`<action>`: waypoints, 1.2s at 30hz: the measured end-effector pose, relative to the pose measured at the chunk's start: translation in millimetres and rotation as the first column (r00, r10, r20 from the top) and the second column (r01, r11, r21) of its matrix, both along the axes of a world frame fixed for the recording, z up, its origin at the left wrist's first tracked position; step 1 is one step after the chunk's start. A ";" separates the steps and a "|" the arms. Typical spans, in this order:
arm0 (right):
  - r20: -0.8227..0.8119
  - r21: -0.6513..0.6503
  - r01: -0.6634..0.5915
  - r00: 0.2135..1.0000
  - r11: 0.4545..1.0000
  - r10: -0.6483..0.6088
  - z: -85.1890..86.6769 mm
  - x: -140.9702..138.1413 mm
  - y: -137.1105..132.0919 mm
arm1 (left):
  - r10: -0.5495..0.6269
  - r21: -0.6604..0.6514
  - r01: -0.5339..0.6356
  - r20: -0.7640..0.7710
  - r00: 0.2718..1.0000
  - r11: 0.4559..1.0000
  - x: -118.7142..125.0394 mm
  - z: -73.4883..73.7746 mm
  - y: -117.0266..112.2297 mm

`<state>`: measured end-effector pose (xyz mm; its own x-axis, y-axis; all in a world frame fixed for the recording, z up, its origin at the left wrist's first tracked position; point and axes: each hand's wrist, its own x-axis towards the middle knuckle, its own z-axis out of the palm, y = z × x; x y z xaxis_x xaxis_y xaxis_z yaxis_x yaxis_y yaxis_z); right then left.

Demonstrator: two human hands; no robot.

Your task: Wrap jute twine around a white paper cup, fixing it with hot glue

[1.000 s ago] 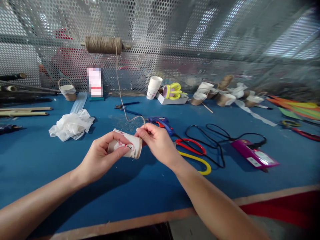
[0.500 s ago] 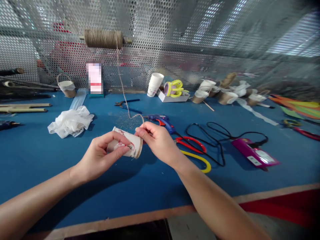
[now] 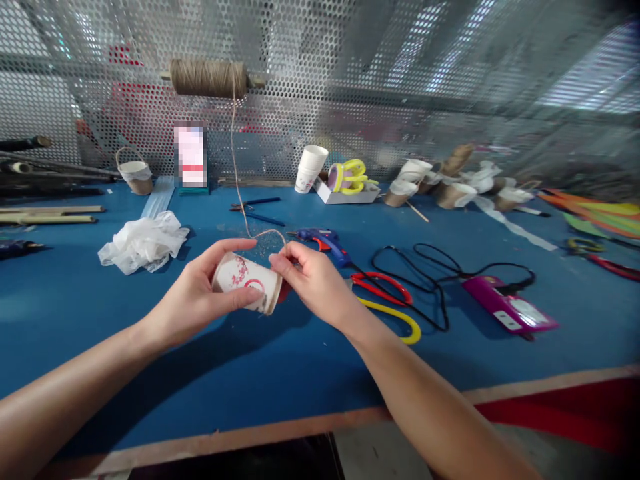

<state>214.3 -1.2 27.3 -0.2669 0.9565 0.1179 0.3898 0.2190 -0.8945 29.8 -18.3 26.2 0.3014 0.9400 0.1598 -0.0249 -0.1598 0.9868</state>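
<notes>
A white paper cup (image 3: pixel 241 275) with a red printed pattern lies on its side in the air, its right end tilted down. My left hand (image 3: pixel 197 287) grips it, thumb along the near side and index finger raised off the top. At the cup's right end, my right hand (image 3: pixel 313 280) pinches jute twine (image 3: pixel 233 140) between thumb and fingers. The twine runs slack from a spool (image 3: pixel 207 78) on a rod at the mesh wall. Some twine seems to edge the cup's right rim. My right fingers partly hide that end.
Beyond my right hand lie a blue glue gun (image 3: pixel 325 241), red-and-yellow-handled scissors (image 3: pixel 385 290) and a purple power strip (image 3: pixel 510 310) with black cable. Pliers (image 3: pixel 257 208), crumpled white fabric (image 3: pixel 145 241), stacked cups (image 3: pixel 311 168) and small twine-wrapped baskets (image 3: pixel 136 177) stand farther back.
My left index finger has lifted off the cup and the thumb has shifted. The cup has turned, showing more of its red print. My right hand keeps its pinch; the twine hangs slightly farther left.
</notes>
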 end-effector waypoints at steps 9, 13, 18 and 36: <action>0.087 0.058 0.000 0.996 0.998 -0.005 -1.8 -3.0 -0.3 | -0.066 -0.336 0.068 0.018 0.998 0.939 1.1 14.0 8.9; 0.141 0.271 0.042 0.986 0.962 -0.083 -4.0 -1.7 1.8 | -0.106 -0.309 0.078 -0.075 0.992 0.948 5.0 22.4 12.2; 0.121 0.333 0.075 0.985 0.940 -0.121 -5.4 -1.2 1.8 | 0.036 -0.179 -0.041 -0.034 0.999 0.983 12.1 14.4 12.4; 0.028 0.190 0.146 0.988 0.971 -0.154 -9.0 -1.6 7.6 | 0.136 -0.232 -0.120 0.057 0.989 0.965 18.4 -4.5 10.2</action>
<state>212.6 6.5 18.3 -0.1309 0.9479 0.2903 0.4673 0.3172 -0.8252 48.2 -8.1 21.7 0.1717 0.9841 -0.0460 -0.0911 0.0624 0.9939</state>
